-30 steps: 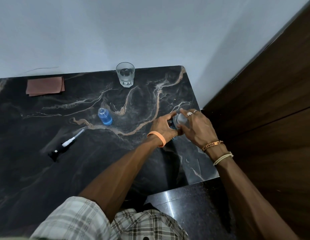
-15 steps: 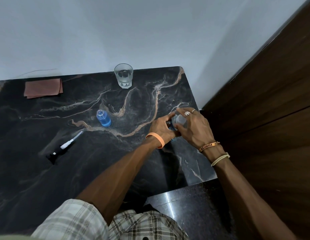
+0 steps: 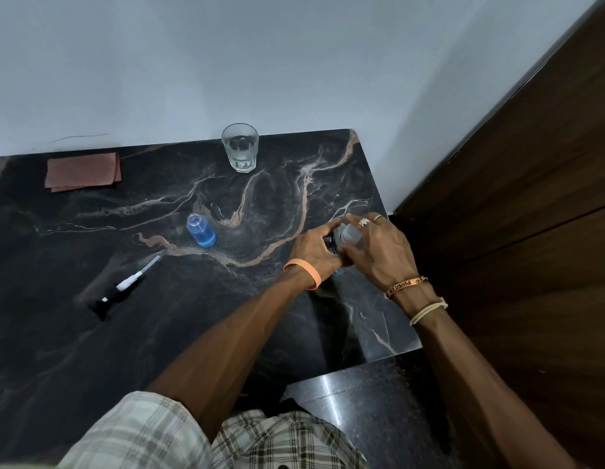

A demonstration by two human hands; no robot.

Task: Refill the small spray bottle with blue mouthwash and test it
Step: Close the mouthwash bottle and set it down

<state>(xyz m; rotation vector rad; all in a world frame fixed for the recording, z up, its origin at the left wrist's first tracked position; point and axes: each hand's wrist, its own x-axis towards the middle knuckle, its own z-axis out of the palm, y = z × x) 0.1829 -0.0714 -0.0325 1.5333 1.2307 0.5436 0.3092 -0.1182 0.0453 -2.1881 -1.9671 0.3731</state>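
Observation:
The small spray bottle [image 3: 201, 230] stands uncapped on the dark marble counter [image 3: 91, 350], holding blue liquid. Its black-and-white spray head [image 3: 125, 288] with dip tube lies on the counter to the left. At the counter's right edge, my left hand [image 3: 316, 247] grips the body of the mouthwash bottle [image 3: 335, 243], which is mostly hidden. My right hand [image 3: 379, 248] curls over that bottle's pale cap [image 3: 349, 232].
A clear glass [image 3: 240, 151] with water stands near the wall at the back. A folded reddish-brown cloth [image 3: 84, 172] lies at the back left. A dark wooden panel [image 3: 531, 231] rises at the right, with a lower black ledge [image 3: 362, 394] in front.
Both hands stay on the mouthwash bottle with only slight shifts of the fingers on the cap. The spray bottle and spray head have not moved.

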